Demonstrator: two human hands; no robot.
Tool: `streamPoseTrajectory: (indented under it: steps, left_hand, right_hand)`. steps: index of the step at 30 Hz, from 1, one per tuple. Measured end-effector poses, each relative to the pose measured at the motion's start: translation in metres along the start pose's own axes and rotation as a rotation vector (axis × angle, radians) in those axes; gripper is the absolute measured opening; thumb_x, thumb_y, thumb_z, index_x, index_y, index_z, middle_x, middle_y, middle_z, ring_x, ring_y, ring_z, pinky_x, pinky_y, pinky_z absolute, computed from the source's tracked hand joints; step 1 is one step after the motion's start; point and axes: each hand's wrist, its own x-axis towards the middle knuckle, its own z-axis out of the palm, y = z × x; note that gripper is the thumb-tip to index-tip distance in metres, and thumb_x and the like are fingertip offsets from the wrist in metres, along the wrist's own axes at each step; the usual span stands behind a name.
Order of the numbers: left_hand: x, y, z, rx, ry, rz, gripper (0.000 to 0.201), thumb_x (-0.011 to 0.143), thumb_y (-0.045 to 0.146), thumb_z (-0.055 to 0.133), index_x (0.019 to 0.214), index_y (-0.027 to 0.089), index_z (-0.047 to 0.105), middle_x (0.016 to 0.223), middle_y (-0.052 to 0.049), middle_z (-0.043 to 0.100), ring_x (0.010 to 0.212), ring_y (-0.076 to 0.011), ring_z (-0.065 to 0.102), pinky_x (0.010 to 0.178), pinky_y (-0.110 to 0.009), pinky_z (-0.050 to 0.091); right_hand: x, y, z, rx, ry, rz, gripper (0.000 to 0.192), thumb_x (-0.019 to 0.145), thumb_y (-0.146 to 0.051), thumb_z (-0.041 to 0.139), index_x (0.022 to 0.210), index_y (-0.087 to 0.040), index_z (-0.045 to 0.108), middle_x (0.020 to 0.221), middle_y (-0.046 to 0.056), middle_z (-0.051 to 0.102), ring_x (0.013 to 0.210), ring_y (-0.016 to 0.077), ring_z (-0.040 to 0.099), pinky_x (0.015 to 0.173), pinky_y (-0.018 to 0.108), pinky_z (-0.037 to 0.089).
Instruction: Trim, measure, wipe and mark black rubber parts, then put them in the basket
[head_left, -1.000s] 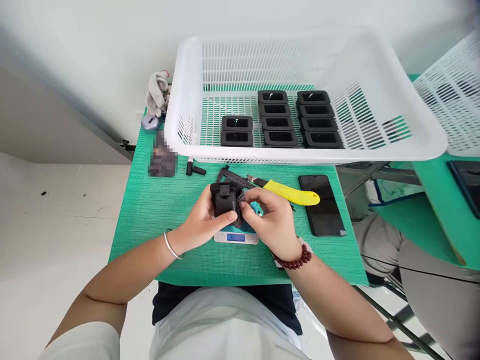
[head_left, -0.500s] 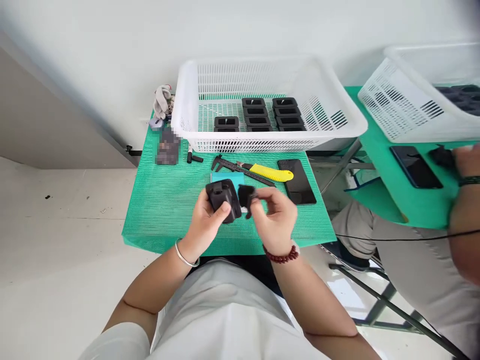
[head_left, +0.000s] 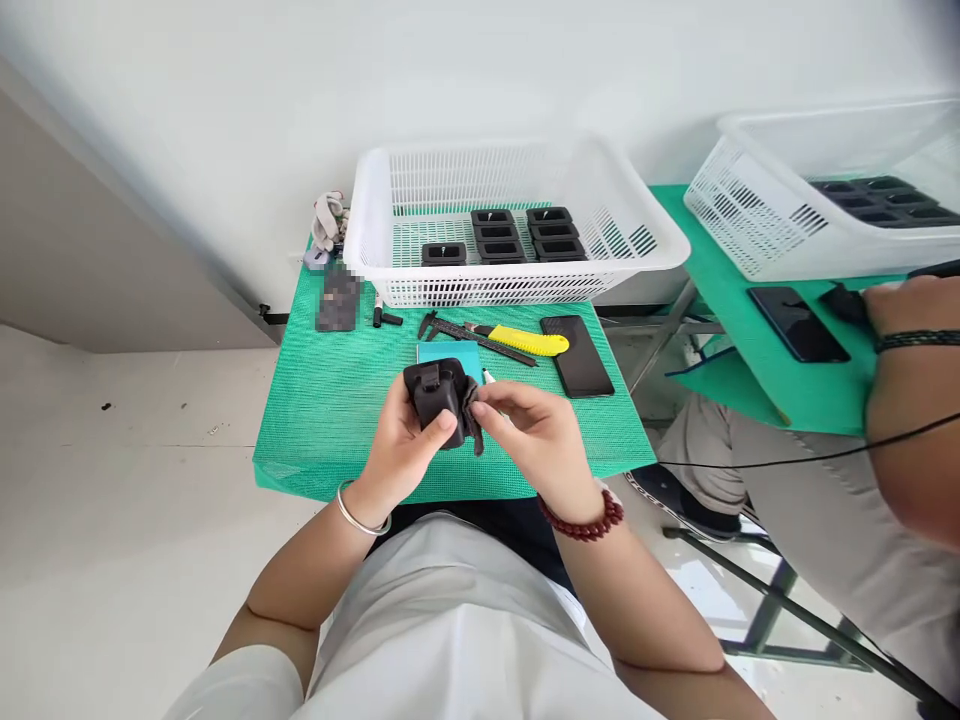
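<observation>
A black moulded part (head_left: 437, 398) with a flared rim is gripped in my left hand (head_left: 401, 428), thumb across its near face. My right hand (head_left: 532, 430) pinches a crumpled dark cloth (head_left: 472, 412) between thumb and fingers and holds it against the part's right side. Both hands are over the front of the green-covered table (head_left: 315, 420). Just behind the part lie a teal pad (head_left: 450, 349), a black caliper (head_left: 480, 338) and a yellow utility knife (head_left: 529, 341).
A white basket (head_left: 517, 285) at the back holds several black parts (head_left: 499, 250). A phone (head_left: 577, 356) lies right, gloves (head_left: 328, 220) back left. At the neighbouring table, a co-worker's arm (head_left: 919, 340) reaches near another phone (head_left: 799, 324) and another white basket (head_left: 750, 200).
My right hand has brought the dark cloth left, from just apart to touching the black part. The left hand keeps its grip. The camera view has shifted slightly.
</observation>
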Motion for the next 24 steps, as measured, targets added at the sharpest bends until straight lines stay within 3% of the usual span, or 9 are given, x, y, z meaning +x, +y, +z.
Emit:
streamPoseTrajectory:
  steps: [8, 15, 21, 24]
  left_hand:
    - [0.007, 0.007, -0.001, 0.116, -0.172, -0.081, 0.044, 0.082, 0.041, 0.073, 0.115, 0.022, 0.051, 0.107, -0.006, 0.063, 0.086, -0.0154, 0.065, 0.068, -0.026, 0.057]
    - [0.020, 0.008, 0.001, 0.194, -0.164, -0.143, 0.044, 0.082, 0.041, 0.073, 0.114, 0.021, 0.052, 0.100, -0.005, 0.063, 0.078, -0.0139, 0.063, 0.065, -0.025, 0.055]
    - [0.027, 0.006, 0.003, 0.187, -0.169, -0.135, 0.046, 0.081, 0.043, 0.074, 0.115, 0.021, 0.053, 0.109, -0.008, 0.065, 0.093, -0.0193, 0.066, 0.073, -0.028, 0.056]
    - [0.033, 0.005, 0.005, 0.210, -0.194, -0.127, 0.048, 0.081, 0.043, 0.074, 0.117, 0.021, 0.053, 0.116, -0.010, 0.064, 0.104, -0.0221, 0.065, 0.077, -0.029, 0.056]
  right_hand:
    - [0.007, -0.008, -0.007, -0.350, 0.002, -0.116, 0.012, 0.077, -0.018, 0.061, 0.067, -0.019, 0.066, 0.059, -0.002, 0.066, 0.054, 0.0110, 0.060, 0.055, 0.022, 0.047]
    - [0.014, 0.002, -0.009, -0.491, 0.062, -0.271, 0.015, 0.076, -0.012, 0.056, 0.064, -0.019, 0.063, 0.058, -0.001, 0.064, 0.054, 0.0107, 0.056, 0.053, 0.023, 0.043]
    - [0.024, 0.007, -0.025, -0.319, -0.140, -0.112, 0.016, 0.083, -0.023, 0.060, 0.070, -0.020, 0.068, 0.066, 0.000, 0.071, 0.058, 0.0133, 0.063, 0.057, 0.025, 0.047]
    - [0.028, 0.008, -0.029, -0.329, -0.105, -0.123, 0.016, 0.081, -0.020, 0.060, 0.066, -0.020, 0.066, 0.063, -0.001, 0.069, 0.057, 0.0127, 0.062, 0.055, 0.024, 0.046]
